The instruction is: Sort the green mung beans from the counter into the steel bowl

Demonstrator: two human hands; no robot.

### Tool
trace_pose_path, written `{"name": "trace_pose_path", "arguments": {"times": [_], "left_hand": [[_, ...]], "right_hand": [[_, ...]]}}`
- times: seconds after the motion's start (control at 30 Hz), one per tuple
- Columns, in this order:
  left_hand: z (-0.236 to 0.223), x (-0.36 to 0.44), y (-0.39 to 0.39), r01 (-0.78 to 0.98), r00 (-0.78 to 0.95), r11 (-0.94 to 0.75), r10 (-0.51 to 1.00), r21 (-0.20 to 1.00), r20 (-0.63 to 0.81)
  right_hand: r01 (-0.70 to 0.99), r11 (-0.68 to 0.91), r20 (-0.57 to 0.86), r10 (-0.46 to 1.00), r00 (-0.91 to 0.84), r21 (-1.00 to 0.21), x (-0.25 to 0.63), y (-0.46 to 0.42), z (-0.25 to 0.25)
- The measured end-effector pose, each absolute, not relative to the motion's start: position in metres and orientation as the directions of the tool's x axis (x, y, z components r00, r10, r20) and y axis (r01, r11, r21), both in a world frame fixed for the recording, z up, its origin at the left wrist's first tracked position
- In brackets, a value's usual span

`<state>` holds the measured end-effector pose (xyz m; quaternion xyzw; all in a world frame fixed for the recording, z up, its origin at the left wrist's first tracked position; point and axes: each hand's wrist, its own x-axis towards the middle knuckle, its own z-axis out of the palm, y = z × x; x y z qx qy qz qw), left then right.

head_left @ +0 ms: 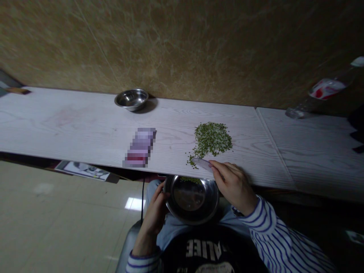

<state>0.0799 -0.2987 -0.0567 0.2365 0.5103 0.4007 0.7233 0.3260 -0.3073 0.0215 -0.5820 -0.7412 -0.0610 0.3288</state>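
My left hand (157,208) grips the left rim of a steel bowl (189,199), which sits just below the table's front edge, above my lap. Some green beans (191,180) lie inside it near the far wall. In my right hand (234,184) is a thin, clear, flat piece of plastic (202,163), pinched between thumb and fingers. Its far end touches the near edge of a spread of small green beans (213,138) on the tabletop, close to the front edge.
A smaller steel bowl (131,99) stands by the wall. A blurred-out phone-shaped object (140,148) lies left of the beans. At the right, a clear plastic bottle (327,89) with a red label leans near the wall. A seam crosses the white wooden table (85,125) at right.
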Motion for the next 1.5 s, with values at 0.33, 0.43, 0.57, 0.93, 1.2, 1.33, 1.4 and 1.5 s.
{"name": "trace_pose_path", "arguments": {"times": [0.33, 0.43, 0.57, 0.93, 1.2, 1.33, 1.4, 1.5], "left_hand": [[-0.054, 0.082, -0.298, -0.331, 0.159, 0.574, 0.816, 0.749, -0.556], [-0.054, 0.083, -0.298, -0.345, 0.154, 0.565, 0.822, 0.75, -0.548], [-0.054, 0.082, -0.298, -0.328, 0.157, 0.578, 0.813, 0.747, -0.561], [-0.055, 0.082, -0.299, -0.338, 0.185, 0.57, 0.82, 0.749, -0.541], [-0.056, 0.079, -0.299, -0.313, 0.184, 0.577, 0.816, 0.754, -0.548], [-0.056, 0.079, -0.299, -0.336, 0.173, 0.572, 0.819, 0.749, -0.548], [-0.055, 0.079, -0.298, -0.342, 0.167, 0.565, 0.823, 0.751, -0.544], [-0.054, 0.079, -0.297, -0.335, 0.147, 0.558, 0.827, 0.759, -0.543]], "right_hand": [[0.904, 0.305, 0.574, 0.814, -0.084, -0.299, 0.332, -0.318, 0.024], [0.903, 0.305, 0.566, 0.82, -0.087, -0.303, 0.331, -0.32, 0.025], [0.897, 0.311, 0.561, 0.823, -0.089, -0.313, 0.33, -0.321, 0.026], [0.908, 0.291, 0.57, 0.819, -0.074, -0.301, 0.329, -0.319, 0.022], [0.912, 0.275, 0.583, 0.811, -0.05, -0.305, 0.33, -0.311, 0.021], [0.904, 0.287, 0.58, 0.813, -0.056, -0.316, 0.323, -0.306, 0.023], [0.902, 0.283, 0.569, 0.821, -0.052, -0.326, 0.32, -0.305, 0.023], [0.898, 0.281, 0.557, 0.829, -0.05, -0.338, 0.319, -0.303, 0.022]]}}
